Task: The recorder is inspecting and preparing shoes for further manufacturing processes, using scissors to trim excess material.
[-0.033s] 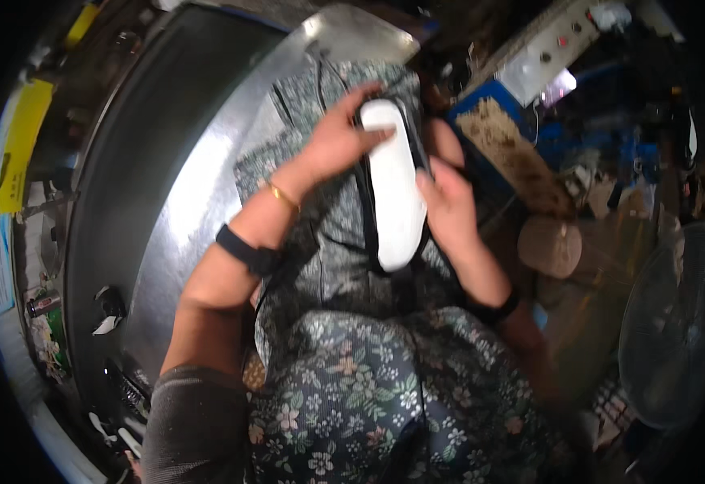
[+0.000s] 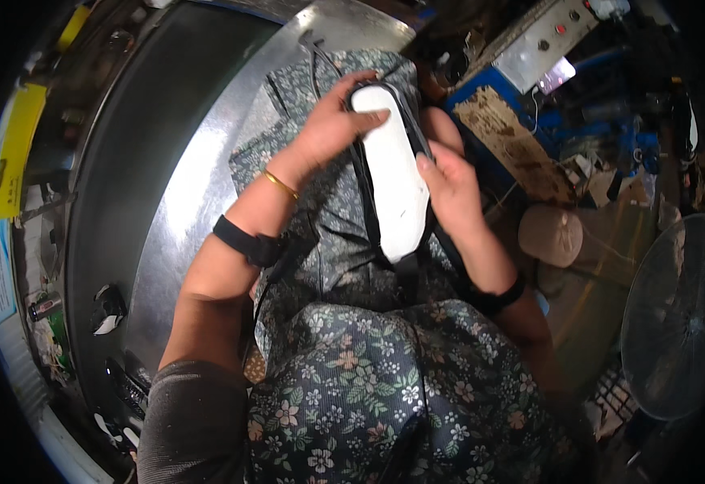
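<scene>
A black shoe upper [image 2: 360,173], sole side up, surrounds a white foot-shaped bottom [image 2: 393,173] over my lap. My left hand [image 2: 338,125] is closed round its far end, thumb on the white surface and fingers over the black edge. Along the right side my right hand [image 2: 453,189] grips the shoe, thumb near its edge; most of those fingers are hidden beneath. Floral dark cloth [image 2: 344,355] covers my lap and lies under the shoe. Just beyond my left hand is a dark metal tool with a forked head [image 2: 313,40].
A shiny metal tabletop [image 2: 199,181] and a dark conveyor-like belt [image 2: 98,218] run along the left. At the far right are a control panel with knobs [image 2: 550,40], a torn cardboard piece [image 2: 514,137] and a round fan guard [image 2: 671,319]. A small black-and-white item [image 2: 108,310] lies on the belt.
The shoe and both hands have shifted slightly up in the picture, the shoe's far end also a little left. Both hands keep their hold.
</scene>
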A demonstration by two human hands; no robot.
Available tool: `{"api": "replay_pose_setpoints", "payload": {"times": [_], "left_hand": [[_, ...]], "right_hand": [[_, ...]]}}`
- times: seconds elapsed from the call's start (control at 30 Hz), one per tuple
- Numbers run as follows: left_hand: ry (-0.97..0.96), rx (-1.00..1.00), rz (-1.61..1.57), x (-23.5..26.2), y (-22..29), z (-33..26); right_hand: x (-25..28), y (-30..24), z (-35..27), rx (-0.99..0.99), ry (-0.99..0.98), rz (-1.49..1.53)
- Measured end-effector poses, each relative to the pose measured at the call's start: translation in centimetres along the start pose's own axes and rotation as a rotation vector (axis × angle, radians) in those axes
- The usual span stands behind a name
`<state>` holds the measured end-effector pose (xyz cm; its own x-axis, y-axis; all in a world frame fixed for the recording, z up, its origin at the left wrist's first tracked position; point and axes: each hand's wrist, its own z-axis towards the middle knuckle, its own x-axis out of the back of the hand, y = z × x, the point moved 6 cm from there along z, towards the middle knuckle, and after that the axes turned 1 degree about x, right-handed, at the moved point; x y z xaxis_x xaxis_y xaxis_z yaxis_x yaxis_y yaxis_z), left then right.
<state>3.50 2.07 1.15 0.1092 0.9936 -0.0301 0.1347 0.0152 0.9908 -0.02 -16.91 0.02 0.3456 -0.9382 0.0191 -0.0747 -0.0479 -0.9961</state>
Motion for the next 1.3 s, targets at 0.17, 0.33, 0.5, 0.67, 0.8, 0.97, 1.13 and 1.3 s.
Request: {"api": "replay_pose_setpoints", "payload": {"times": [0.17, 0.33, 0.5, 0.67, 0.8, 0.97, 1.13, 1.3], "left_hand": [[0.053, 0.177, -0.135, -0.5, -2.8, -1.8], [0.047, 0.079, -0.058, -0.4, -3.3, -1.6], [0.027, 0.144, -0.079, -0.1, -3.6, -0.3], [-0.123, 0.093, 0.004, 0.2, -3.0, 0.4], [-0.296, 0.202, 0.080, -0.3, -2.2, -0.1], [0.378, 0.405, -0.187, -0.9, -3.2, -2.8], [0.406, 0.242, 1.201, 0.1, -0.3, -2.6], [0.181, 0.183, 1.190, 1.3, 1.5, -2.6]], "right_hand": [[-1.1, 4.6, 0.1, -0.565, -0.029, 0.746], [-1.9, 5.0, 0.2, -0.648, -0.098, 0.166], [-2.7, -0.7, 2.9, 0.238, -0.221, -1.120], [-2.8, -1.5, 1.9, 0.351, -0.034, -1.259], [-1.2, 2.1, -0.2, -0.257, -0.155, -0.510], [-2.1, -0.5, 2.4, 0.107, -0.063, -0.239], [-5.4, -0.3, 3.3, -0.073, -0.034, -0.555], [-6.2, -1.0, 3.2, 0.064, 0.072, -0.469]]}}
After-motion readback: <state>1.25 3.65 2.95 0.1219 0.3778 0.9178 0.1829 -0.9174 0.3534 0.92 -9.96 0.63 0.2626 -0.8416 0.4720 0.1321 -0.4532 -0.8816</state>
